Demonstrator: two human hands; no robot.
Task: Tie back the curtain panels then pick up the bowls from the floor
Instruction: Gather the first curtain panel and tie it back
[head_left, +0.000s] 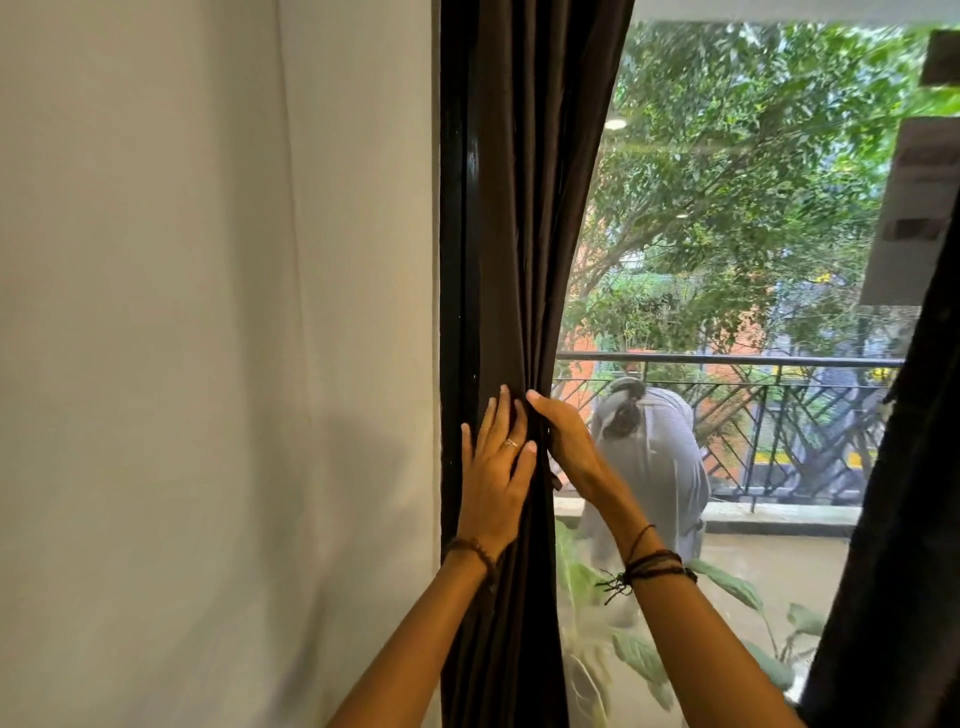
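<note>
On the far left we see a plain pale wall (208, 312). Next to it stands a shiny black window frame (460, 234). A dark brown curtain (524, 208) hangs down right beside the frame, bunched up into many folds and squeezed thin in the middle where our hands are. Our left hand (493, 462) lies flat on the curtain with its fingers straight and spread a little, pressing the folds. It has a thin ring (511, 443) on one finger and a dark band (475, 551) on the wrist. Just to the right, our right hand (563, 441) is curled around the right edge of the bunched curtain, with the fingers going behind the cloth and the thumb on the front, so it holds the folds together. The two hands are almost touching. The right wrist has a few dark string bands (652, 564). Past the curtain is the window glass (727, 260). In the glass we see a faint picture of a person (649, 457) in grey bending forward. Outside there is a black railing (753, 395), green trees (753, 130) and some big green leaves (727, 582) low down near the glass. At the far right edge another dark curtain (898, 519) hangs down. We cannot see the bowls or the floor here.
</note>
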